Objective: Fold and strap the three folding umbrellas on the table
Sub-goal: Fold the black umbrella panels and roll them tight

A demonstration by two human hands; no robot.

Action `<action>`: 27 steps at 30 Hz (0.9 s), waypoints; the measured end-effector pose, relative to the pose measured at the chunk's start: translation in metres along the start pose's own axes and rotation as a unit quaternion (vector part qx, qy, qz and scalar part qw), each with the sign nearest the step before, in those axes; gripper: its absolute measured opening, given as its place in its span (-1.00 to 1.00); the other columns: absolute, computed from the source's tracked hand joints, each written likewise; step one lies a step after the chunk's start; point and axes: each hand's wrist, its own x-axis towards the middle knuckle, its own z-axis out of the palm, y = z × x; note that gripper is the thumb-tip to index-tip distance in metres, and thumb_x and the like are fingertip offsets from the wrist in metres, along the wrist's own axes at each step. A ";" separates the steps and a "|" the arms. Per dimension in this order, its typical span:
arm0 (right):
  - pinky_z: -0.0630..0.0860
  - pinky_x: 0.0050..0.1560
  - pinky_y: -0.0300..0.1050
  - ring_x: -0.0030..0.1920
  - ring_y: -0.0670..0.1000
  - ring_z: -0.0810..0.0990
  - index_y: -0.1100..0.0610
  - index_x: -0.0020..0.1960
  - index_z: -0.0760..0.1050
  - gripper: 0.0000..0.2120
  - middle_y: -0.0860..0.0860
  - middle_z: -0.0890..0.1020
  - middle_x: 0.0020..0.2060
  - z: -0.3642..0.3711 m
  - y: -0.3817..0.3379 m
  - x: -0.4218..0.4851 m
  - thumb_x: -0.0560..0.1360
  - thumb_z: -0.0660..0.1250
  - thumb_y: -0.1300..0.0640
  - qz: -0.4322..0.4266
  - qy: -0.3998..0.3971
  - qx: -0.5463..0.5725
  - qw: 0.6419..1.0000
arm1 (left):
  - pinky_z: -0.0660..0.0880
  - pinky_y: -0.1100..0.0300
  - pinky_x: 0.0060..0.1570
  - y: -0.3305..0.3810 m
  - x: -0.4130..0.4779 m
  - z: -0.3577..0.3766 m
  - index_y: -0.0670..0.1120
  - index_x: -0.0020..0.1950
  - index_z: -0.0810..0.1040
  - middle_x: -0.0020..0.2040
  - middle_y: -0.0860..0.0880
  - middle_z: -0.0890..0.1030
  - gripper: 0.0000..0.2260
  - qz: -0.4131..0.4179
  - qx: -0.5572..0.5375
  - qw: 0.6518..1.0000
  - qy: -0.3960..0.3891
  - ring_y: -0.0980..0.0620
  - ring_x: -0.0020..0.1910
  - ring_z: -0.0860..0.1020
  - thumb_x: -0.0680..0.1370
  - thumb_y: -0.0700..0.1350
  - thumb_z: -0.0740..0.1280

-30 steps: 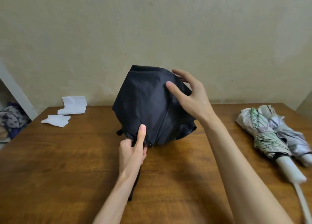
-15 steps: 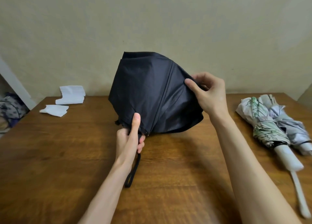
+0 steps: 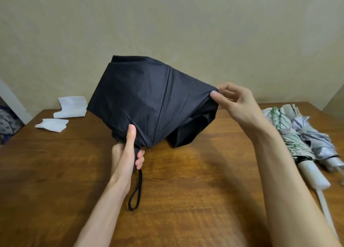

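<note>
A black folding umbrella (image 3: pixel 149 101) is held above the wooden table (image 3: pixel 186 181), its canopy loose and bulging. My left hand (image 3: pixel 126 151) grips its handle at the canopy's lower edge, thumb pointing up along the fabric; the black wrist loop (image 3: pixel 135 191) hangs down from it. My right hand (image 3: pixel 236 103) pinches the canopy's right edge and holds it stretched out to the right. Two more umbrellas lie at the table's right edge: a green leaf-patterned one (image 3: pixel 290 135) with a white handle and a pale lilac one (image 3: pixel 316 142) beside it.
White folded papers (image 3: pixel 71 107) and a smaller white stack (image 3: pixel 52 124) lie at the table's far left corner. A beige wall (image 3: pixel 167 23) runs directly behind the table. A patterned bag (image 3: pixel 7 122) sits off the table's left side.
My right hand has moved from the canopy's top to its right edge, pinched the fabric and pulled it outward to the right. The umbrella has risen slightly and the wrist loop now hangs free.
</note>
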 end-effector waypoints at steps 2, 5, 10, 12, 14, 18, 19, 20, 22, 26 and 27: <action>0.58 0.04 -0.03 -0.08 0.01 0.67 0.21 0.07 0.62 -0.88 0.11 0.74 -0.07 0.005 -0.006 -0.002 0.66 0.43 0.15 -0.003 0.013 0.098 0.995 | 0.24 0.21 -0.49 0.000 0.000 0.001 -0.16 -0.02 0.53 -0.42 -0.02 0.43 -0.38 -0.002 -0.006 1.000 0.006 0.09 -0.48 0.35 0.54 0.45 0.27; 0.63 0.16 -0.01 0.10 0.03 0.73 0.09 0.29 0.60 -0.70 0.16 0.72 0.11 0.016 -0.004 -0.002 0.62 0.49 0.01 0.035 -0.009 0.115 0.993 | 0.22 0.18 -0.47 0.000 -0.001 0.004 -0.16 0.02 0.55 -0.43 0.00 0.41 -0.37 -0.005 -0.034 0.999 0.008 0.09 -0.48 0.33 0.55 0.45 0.25; 0.59 0.29 0.03 0.24 -0.05 0.59 -0.08 0.44 0.35 -0.13 -0.02 0.53 0.28 0.044 0.016 -0.005 0.30 0.62 -0.40 0.177 -0.003 -0.006 0.984 | 0.20 0.17 -0.45 0.001 -0.001 0.003 -0.13 0.01 0.57 -0.44 -0.01 0.38 -0.38 -0.004 -0.085 0.996 0.036 0.08 -0.49 0.30 0.55 0.46 0.23; 0.59 0.09 -0.10 0.15 -0.06 0.60 -0.05 0.40 0.34 -0.28 -0.01 0.52 0.22 0.057 0.019 -0.008 0.41 0.64 -0.20 0.158 -0.013 0.000 0.987 | 0.20 0.20 -0.49 0.002 0.000 0.001 -0.13 0.06 0.60 -0.44 -0.01 0.37 -0.36 -0.005 -0.102 0.994 0.046 0.08 -0.50 0.29 0.54 0.47 0.24; 0.56 0.01 -0.13 0.08 -0.05 0.62 -0.04 0.35 0.34 -0.38 -0.02 0.50 0.19 0.070 0.026 -0.010 0.46 0.64 0.00 0.090 -0.030 -0.062 0.994 | 0.21 0.23 -0.51 0.003 0.001 0.000 -0.15 0.08 0.61 -0.43 -0.01 0.37 -0.33 -0.008 -0.115 0.992 0.052 0.09 -0.50 0.29 0.53 0.48 0.24; 0.53 -0.11 -0.15 -0.07 -0.14 0.57 -0.09 0.32 0.43 -0.54 -0.12 0.48 0.17 0.097 0.040 -0.011 0.52 0.57 0.04 -0.063 0.082 -0.249 0.963 | 0.21 0.23 -0.52 0.004 -0.001 0.001 -0.14 0.07 0.61 -0.44 -0.01 0.37 -0.34 -0.015 -0.122 0.991 0.058 0.10 -0.50 0.29 0.52 0.47 0.25; 0.51 -0.16 -0.18 -0.12 -0.14 0.56 -0.10 0.32 0.46 -0.57 -0.13 0.49 0.14 0.102 0.040 -0.012 0.54 0.56 0.03 -0.084 0.118 -0.267 0.953 | 0.20 0.23 -0.51 0.005 -0.001 0.001 -0.14 0.07 0.61 -0.44 -0.01 0.37 -0.34 -0.017 -0.121 0.991 0.059 0.09 -0.50 0.30 0.52 0.47 0.25; 0.49 -0.19 -0.20 -0.16 -0.13 0.55 -0.08 0.30 0.51 -0.64 -0.13 0.51 0.09 0.105 0.040 -0.014 0.56 0.54 0.03 -0.110 0.146 -0.275 0.944 | 0.21 0.22 -0.51 0.005 -0.001 0.001 -0.13 0.07 0.62 -0.44 -0.01 0.37 -0.35 -0.017 -0.119 0.991 0.060 0.09 -0.50 0.30 0.52 0.47 0.25; 0.47 -0.22 -0.20 -0.21 -0.12 0.53 0.00 0.12 0.61 -0.87 -0.14 0.58 -0.04 0.107 0.041 -0.016 0.60 0.51 0.07 -0.166 0.184 -0.271 0.930 | 0.22 0.22 -0.49 0.006 -0.001 0.001 -0.12 0.07 0.63 -0.44 0.00 0.38 -0.36 -0.015 -0.115 0.991 0.064 0.10 -0.50 0.30 0.53 0.46 0.24; 0.51 -0.19 -0.23 -0.25 -0.08 0.59 0.10 -0.16 0.57 -0.85 -0.06 0.64 -0.25 0.088 0.043 -0.009 0.50 0.52 0.21 -0.137 0.123 -0.147 0.972 | 0.22 0.19 -0.45 0.008 -0.001 0.003 -0.07 -0.08 0.56 -0.46 0.02 0.40 -0.43 -0.012 -0.112 0.988 0.102 0.10 -0.50 0.31 0.52 0.46 0.25; 0.53 -0.17 -0.25 -0.24 -0.09 0.61 0.12 -0.17 0.59 -0.85 -0.04 0.66 -0.27 0.078 0.042 -0.008 0.48 0.53 0.27 -0.111 0.062 -0.101 0.987 | 0.22 0.20 -0.45 0.009 0.000 0.003 -0.07 -0.11 0.54 -0.46 0.03 0.41 -0.43 -0.013 -0.116 0.987 0.112 0.10 -0.51 0.31 0.50 0.47 0.26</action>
